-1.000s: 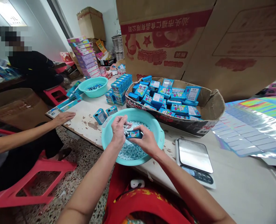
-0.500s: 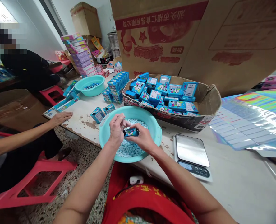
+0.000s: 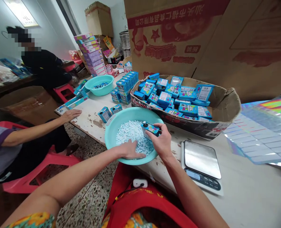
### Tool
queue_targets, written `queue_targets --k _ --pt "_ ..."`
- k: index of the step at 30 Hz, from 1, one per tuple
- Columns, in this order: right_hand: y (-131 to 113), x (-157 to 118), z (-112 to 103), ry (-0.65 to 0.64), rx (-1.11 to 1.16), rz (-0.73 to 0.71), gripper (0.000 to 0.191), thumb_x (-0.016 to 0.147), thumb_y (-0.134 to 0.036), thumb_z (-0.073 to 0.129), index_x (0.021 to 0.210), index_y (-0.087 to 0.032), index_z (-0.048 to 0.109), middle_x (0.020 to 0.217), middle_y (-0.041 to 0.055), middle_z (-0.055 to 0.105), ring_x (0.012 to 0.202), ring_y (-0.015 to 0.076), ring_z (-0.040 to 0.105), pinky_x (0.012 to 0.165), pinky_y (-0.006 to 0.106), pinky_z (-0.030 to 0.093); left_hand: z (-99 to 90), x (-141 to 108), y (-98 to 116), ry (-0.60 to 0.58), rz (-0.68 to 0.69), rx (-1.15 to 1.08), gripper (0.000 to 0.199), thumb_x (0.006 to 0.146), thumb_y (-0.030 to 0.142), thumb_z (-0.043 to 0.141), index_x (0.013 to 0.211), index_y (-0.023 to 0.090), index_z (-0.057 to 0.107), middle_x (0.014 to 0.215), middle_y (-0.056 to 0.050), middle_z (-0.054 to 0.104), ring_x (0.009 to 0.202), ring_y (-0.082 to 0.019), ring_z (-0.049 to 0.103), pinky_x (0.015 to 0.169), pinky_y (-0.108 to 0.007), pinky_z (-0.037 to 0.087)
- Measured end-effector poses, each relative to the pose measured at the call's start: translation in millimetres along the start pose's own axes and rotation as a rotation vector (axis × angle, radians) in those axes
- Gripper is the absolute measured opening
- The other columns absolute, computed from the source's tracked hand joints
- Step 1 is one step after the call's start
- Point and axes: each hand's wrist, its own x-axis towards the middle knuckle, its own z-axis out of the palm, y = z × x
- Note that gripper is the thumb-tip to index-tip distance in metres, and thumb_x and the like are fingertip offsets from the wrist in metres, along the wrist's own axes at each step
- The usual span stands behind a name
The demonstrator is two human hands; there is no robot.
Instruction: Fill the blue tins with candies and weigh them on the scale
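Observation:
My right hand (image 3: 163, 141) grips a small blue candy box (image 3: 150, 129) and holds it tilted over the right part of a turquoise basin (image 3: 110, 139). One white candy shows at the box's top corner, by a dark opening. Small pale-blue and white candies (image 3: 128, 129) fill the bottom of the basin. My left hand (image 3: 132, 149) reaches down into them near the basin's front rim, fingers apart; the fingertips are partly sunk among the candies. Two blue boxes (image 3: 104, 114) stand on the table just behind and left of the basin.
A cardboard tray (image 3: 218, 126) heaped with blue boxes stands behind the basin. On the right are a digital scale (image 3: 202, 158) and shiny holographic sheets (image 3: 261, 133). A second turquoise basin (image 3: 99, 91) and stacked blue boxes are further back. Another person's hand (image 3: 71, 114) rests on the table's left edge.
My left hand has left the box's top and lowered into the candies. My right hand has moved the box right and slightly up. The camera view has turned a little left.

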Motion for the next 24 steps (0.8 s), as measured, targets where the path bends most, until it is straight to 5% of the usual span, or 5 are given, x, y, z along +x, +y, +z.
queue_targets --k 6,11,14,19,24 --pt "-12.6 12.9 3.0 0.009 0.116 -0.027 0.041 0.067 -0.042 0.073 0.1 -0.023 0.059 0.097 0.0031 0.065 0.084 0.0203 0.059 0.079 0.033 0.046 -0.5 8.7 28.5 0.068 0.166 -0.252 0.033 0.066 0.035 0.061 0.095 0.018 0.062 0.092 -0.012 0.068 0.087 -0.03 0.062 0.072 -0.036 0.046" --pt "-17.0 26.0 0.3 -0.124 0.119 0.006 0.039 0.063 -0.037 0.076 0.095 -0.022 0.062 0.087 0.0021 0.066 0.075 0.0199 0.059 0.072 0.033 0.046 -14.3 5.7 -0.5 0.183 0.069 -0.486 0.019 0.061 0.024 0.06 0.08 0.019 0.059 0.069 -0.002 0.06 0.064 -0.019 0.059 0.052 -0.025 0.042" --pt "-16.1 20.4 -6.8 -0.07 0.094 -0.041 0.038 0.066 -0.036 0.075 0.098 -0.023 0.061 0.091 0.0023 0.066 0.08 0.0208 0.06 0.075 0.033 0.046 -25.7 -5.3 -16.3 0.244 -0.021 -1.007 0.021 0.065 0.027 0.062 0.083 0.02 0.055 0.063 0.002 0.055 0.045 -0.011 0.05 0.037 -0.018 0.028" --pt "-19.7 -1.5 5.4 -0.299 -0.131 -0.078 0.03 0.068 -0.032 0.074 0.094 -0.024 0.06 0.092 0.0028 0.066 0.084 0.0231 0.06 0.075 0.035 0.044 -44.1 -7.8 -4.5 0.63 0.165 -1.764 0.028 0.064 0.031 0.068 0.08 0.02 0.049 0.065 0.004 0.055 0.048 -0.01 0.054 0.037 -0.017 0.033" --pt "-32.6 -9.9 21.4 -0.399 -0.197 -0.171 0.028 0.069 -0.033 0.074 0.091 -0.025 0.059 0.093 0.003 0.067 0.086 0.0242 0.061 0.075 0.035 0.044 -52.3 3.8 20.1 0.899 0.241 -1.869 0.027 0.069 0.036 0.068 0.076 0.019 0.048 0.069 0.004 0.056 0.058 -0.012 0.061 0.055 -0.025 0.05"
